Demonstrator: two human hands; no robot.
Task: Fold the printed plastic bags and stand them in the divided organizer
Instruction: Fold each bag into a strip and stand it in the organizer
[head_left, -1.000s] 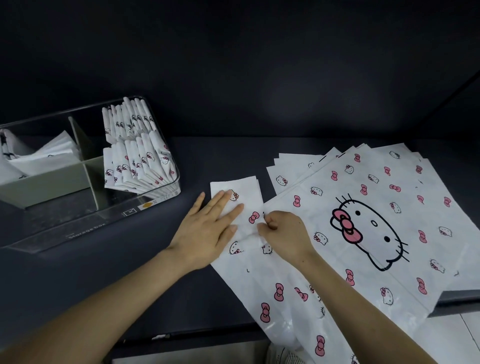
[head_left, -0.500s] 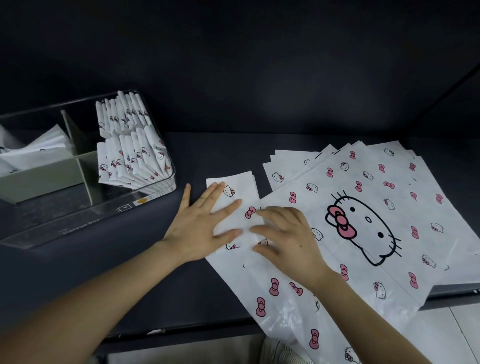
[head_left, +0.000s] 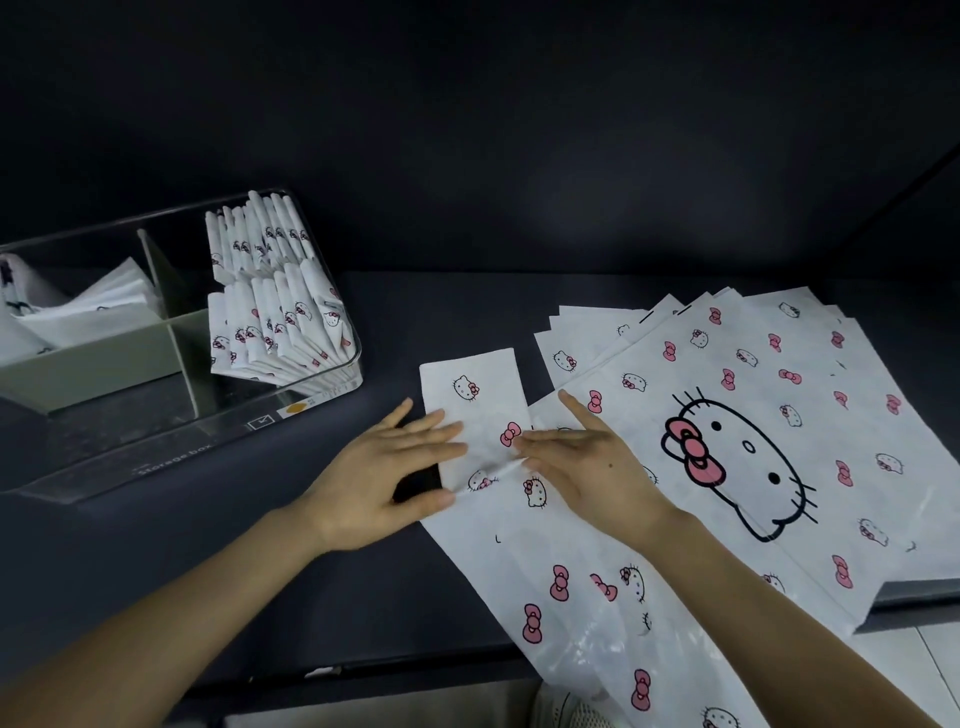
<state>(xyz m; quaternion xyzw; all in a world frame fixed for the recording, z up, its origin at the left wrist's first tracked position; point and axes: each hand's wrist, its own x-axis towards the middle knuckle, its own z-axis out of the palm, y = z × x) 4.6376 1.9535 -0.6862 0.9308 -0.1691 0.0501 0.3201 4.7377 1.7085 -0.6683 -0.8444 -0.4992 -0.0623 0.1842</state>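
While lying long and thin on the dark table (head_left: 291, 587), half folded bag (head_left: 480, 400) under both hands, near end hanging past the front edge. Left hand (head_left: 379, 483) spread wide, fingertips on the bag's left edge. Right hand (head_left: 592, 462) flat too, fingers straight, touching its right side. Just right of it, pile of flat bags (head_left: 779, 374) with cat faces and pink bows. Far left, clear organizer (head_left: 156, 457), folded bags (head_left: 270, 322) standing in its right parts.

Packing workspace, dark counter (head_left: 389, 597), stacked bags (head_left: 753, 364)
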